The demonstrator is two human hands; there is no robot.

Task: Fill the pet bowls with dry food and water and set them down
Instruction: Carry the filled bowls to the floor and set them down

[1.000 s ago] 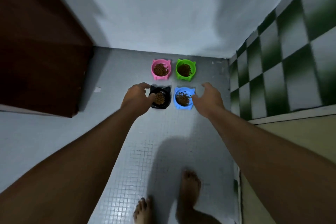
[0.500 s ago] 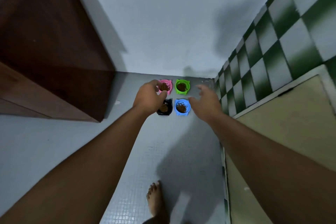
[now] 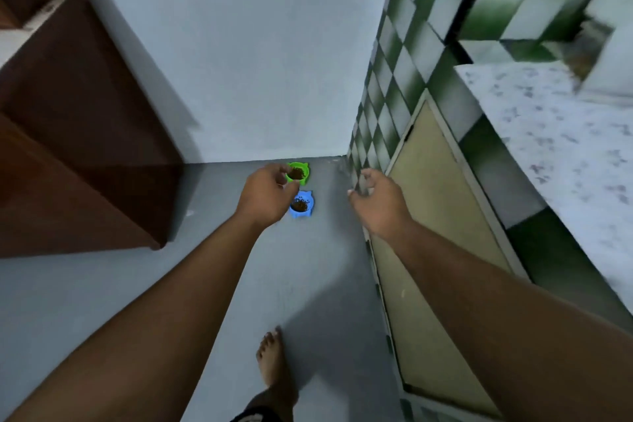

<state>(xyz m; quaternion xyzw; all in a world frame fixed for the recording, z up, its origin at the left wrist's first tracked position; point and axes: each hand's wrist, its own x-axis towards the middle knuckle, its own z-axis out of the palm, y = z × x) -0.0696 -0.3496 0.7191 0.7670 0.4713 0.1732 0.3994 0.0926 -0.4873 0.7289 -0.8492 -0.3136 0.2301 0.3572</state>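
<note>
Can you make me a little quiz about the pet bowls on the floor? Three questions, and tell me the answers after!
1. True or false: the green bowl has dry food in it.
2. Pick one. The blue bowl is: A) nearer the person than the green bowl, B) stacked on top of the green bowl, C) upside down.
3. Fill in the gap: both bowls stand on the ____.

Key
1. True.
2. A.
3. floor.
</note>
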